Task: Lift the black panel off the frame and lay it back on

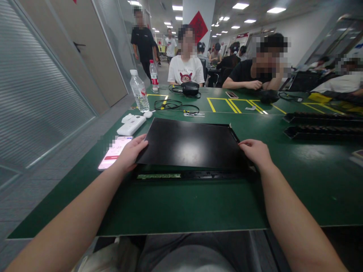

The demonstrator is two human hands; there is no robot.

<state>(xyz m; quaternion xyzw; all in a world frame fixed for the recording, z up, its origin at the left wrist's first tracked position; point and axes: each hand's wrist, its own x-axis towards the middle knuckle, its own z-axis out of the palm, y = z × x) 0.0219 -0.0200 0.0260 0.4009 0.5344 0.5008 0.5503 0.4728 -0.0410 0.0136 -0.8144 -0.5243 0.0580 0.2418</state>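
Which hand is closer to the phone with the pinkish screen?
Left. The left hand is right beside the phone, holding the near side of the black panel; the right hand is farther away, at the panel's opposite edge.

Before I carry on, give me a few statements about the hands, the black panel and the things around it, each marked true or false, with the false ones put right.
1. The left hand holds the black panel at its left edge. True.
2. The right hand lies flat on the middle of the panel. False: the right hand is at its right edge.
3. A green circuit board shows on the panel's near side. True.
4. The lit phone lies right of the panel. False: the lit phone lies left of it.
5. The red-capped bottle stands farther off than the white-capped bottle. True.
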